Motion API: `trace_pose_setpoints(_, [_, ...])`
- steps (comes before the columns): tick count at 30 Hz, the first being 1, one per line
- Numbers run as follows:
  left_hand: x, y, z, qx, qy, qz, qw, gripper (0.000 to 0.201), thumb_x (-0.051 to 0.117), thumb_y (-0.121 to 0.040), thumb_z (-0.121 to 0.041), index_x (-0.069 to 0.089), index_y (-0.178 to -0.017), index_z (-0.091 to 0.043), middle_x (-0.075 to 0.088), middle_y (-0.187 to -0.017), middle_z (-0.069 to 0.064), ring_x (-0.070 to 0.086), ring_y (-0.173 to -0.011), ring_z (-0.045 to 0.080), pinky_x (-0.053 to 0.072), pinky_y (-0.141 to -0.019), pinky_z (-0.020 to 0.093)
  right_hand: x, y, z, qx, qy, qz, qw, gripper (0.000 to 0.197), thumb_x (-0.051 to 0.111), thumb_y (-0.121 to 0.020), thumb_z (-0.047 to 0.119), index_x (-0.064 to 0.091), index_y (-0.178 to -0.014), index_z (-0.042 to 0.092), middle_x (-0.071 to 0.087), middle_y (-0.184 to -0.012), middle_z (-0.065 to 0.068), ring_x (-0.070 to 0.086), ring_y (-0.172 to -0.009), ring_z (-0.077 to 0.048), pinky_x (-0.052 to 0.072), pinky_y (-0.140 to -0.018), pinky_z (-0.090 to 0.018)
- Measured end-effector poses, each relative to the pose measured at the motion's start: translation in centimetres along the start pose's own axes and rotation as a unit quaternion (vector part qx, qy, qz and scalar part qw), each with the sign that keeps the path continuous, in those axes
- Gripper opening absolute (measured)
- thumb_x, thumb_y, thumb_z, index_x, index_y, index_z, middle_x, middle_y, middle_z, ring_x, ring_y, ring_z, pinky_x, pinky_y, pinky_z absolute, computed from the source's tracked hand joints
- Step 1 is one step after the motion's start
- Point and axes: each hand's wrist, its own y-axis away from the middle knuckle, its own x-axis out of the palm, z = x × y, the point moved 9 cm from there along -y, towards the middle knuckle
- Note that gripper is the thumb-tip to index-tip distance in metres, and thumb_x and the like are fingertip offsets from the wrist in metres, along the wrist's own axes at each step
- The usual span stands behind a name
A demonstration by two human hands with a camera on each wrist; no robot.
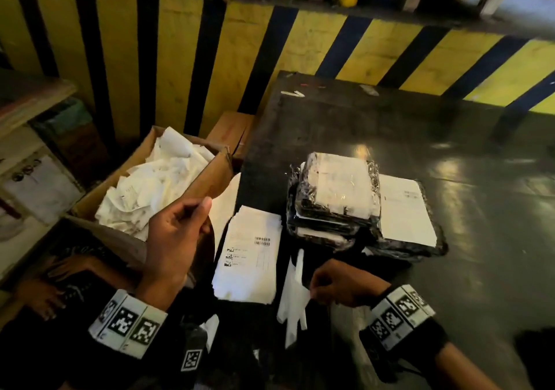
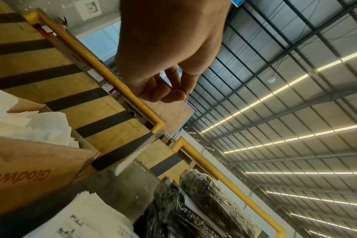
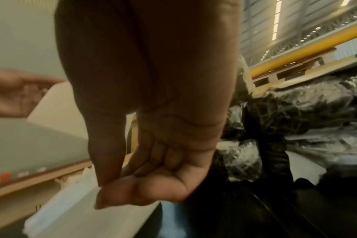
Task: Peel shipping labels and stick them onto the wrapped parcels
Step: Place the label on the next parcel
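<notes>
A stack of shipping labels (image 1: 249, 254) lay at the dark table's (image 1: 450, 155) near edge, just left of the black wrapped parcels (image 1: 333, 197), which already carried labels. The right hand (image 1: 342, 284) pinched a white sheet (image 1: 292, 296). The left hand (image 1: 177, 236) pinched a thin sheet beside the cardboard box (image 1: 207, 179) of crumpled backing paper (image 1: 147, 185).
</notes>
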Motion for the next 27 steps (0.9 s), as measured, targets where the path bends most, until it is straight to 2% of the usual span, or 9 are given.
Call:
trace_pose_setpoints(2, [0.0, 0.4, 0.2, -0.002, -0.001, 0.001, 1.000, 0.014, 0.066, -0.084, -0.029, 0.070, -0.071, -0.033, 0.064, -0.058, -0.006, 0.057, -0.061, 0.014, 0.049, -0.072, 0.040, 0.5, -0.5, -0.8, 0.007, 0.006, -0.009, 1.000, 0.013, 0.057, -0.087, 0.007, 0.069, -0.089, 0.000, 0.060, -0.062, 0.006, 0.053, -0.052, -0.002, 0.044, -0.052, -0.013])
trace_pose_setpoints(5, [0.5, 1.1, -0.1, 0.007, 0.003, 0.010, 1.000, 0.011, 0.066, -0.082, -0.031, 0.070, -0.071, -0.027, 0.063, -0.057, -0.003, 0.056, -0.058, 0.013, 0.049, -0.067, 0.037, 0.5, -1.2, -1.3, 0.006, 0.013, -0.039, 0.999, 0.012, 0.061, -0.085, 0.008, 0.070, -0.082, 0.000, 0.058, -0.054, 0.010, 0.054, -0.049, -0.004, 0.044, -0.050, -0.012])
trace_pose_setpoints(10, [2.4, 2.2, -1.9, 0.032, 0.020, 0.048, 0.998, 0.011, 0.065, -0.083, -0.022, 0.069, -0.073, -0.019, 0.063, -0.059, 0.002, 0.054, -0.056, 0.012, 0.048, -0.061, 0.028, 0.0, -1.3, -0.9, -0.005, 0.038, -0.085, 0.996, 0.026, 0.073, -0.079, 0.025, 0.061, -0.057, 0.021, 0.059, -0.052, 0.008, 0.054, -0.042, 0.002, 0.041, -0.046, -0.010])
trace_pose_setpoints(13, [3.4, 2.8, -4.2, 0.061, 0.029, 0.063, 0.996, 0.010, 0.066, -0.081, -0.021, 0.069, -0.073, -0.016, 0.061, -0.060, 0.013, 0.053, -0.055, 0.014, 0.048, -0.059, 0.024, -2.0, 0.8, 1.5, -0.060, -0.010, -0.149, 0.987, 0.025, 0.069, -0.083, 0.031, 0.063, -0.066, 0.013, 0.063, -0.057, 0.002, 0.058, -0.048, -0.005, 0.046, -0.049, -0.019])
trace_pose_setpoints(16, [4.9, 3.5, -7.4, 0.108, 0.030, 0.084, 0.990, 0.010, 0.065, -0.078, -0.024, 0.070, -0.072, -0.017, 0.062, -0.062, 0.010, 0.054, -0.052, 0.012, 0.047, -0.055, 0.017, -5.7, 4.8, 6.2, -0.147, -0.165, -0.246, 0.944, 0.034, 0.056, -0.090, 0.035, 0.064, -0.072, 0.007, 0.061, -0.058, 0.001, 0.058, -0.051, -0.009, 0.046, -0.052, -0.022])
trace_pose_setpoints(19, [8.0, 4.3, -10.3, 0.173, 0.026, 0.137, 0.975, 0.004, 0.065, -0.079, -0.022, 0.067, -0.075, -0.022, 0.064, -0.062, -0.009, 0.057, -0.056, 0.004, 0.045, -0.057, 0.011, -9.9, 8.9, 9.5, -0.185, -0.315, -0.329, 0.871, 0.044, 0.048, -0.086, 0.042, 0.064, -0.076, 0.002, 0.060, -0.062, -0.008, 0.057, -0.054, -0.014, 0.048, -0.053, -0.021])
trace_pose_setpoints(21, [10.3, 5.1, -11.5, 0.224, -0.002, 0.191, 0.956, 0.006, 0.066, -0.084, -0.026, 0.066, -0.078, -0.025, 0.064, -0.068, -0.017, 0.060, -0.063, 0.003, 0.046, -0.061, 0.010, -11.8, 10.4, 10.2, -0.183, -0.358, -0.353, 0.845, 0.047, 0.050, -0.084, 0.044, 0.064, -0.079, 0.000, 0.060, -0.064, -0.011, 0.056, -0.055, -0.017, 0.048, -0.052, -0.020])
trace_pose_setpoints(23, [12.8, 6.2, -12.5, 0.273, -0.023, 0.243, 0.931, 0.011, 0.063, -0.084, -0.035, 0.066, -0.081, -0.025, 0.062, -0.075, -0.019, 0.061, -0.071, 0.005, 0.046, -0.064, 0.012, -13.2, 11.4, 10.3, -0.178, -0.350, -0.363, 0.845, 0.044, 0.057, -0.083, 0.041, 0.065, -0.081, -0.002, 0.061, -0.064, -0.008, 0.056, -0.056, -0.015, 0.048, -0.053, -0.019])
trace_pose_setpoints(27, [17.6, 8.3, -13.5, 0.314, -0.031, 0.311, 0.896, 0.023, 0.060, -0.085, -0.043, 0.069, -0.083, -0.022, 0.060, -0.076, -0.019, 0.058, -0.068, 0.006, 0.044, -0.063, 0.011, -15.9, 13.5, 8.4, -0.197, -0.295, -0.403, 0.844, 0.007, 0.066, -0.084, 0.009, 0.070, -0.081, 0.004, 0.065, -0.060, 0.002, 0.056, -0.053, -0.009, 0.047, -0.053, -0.020])
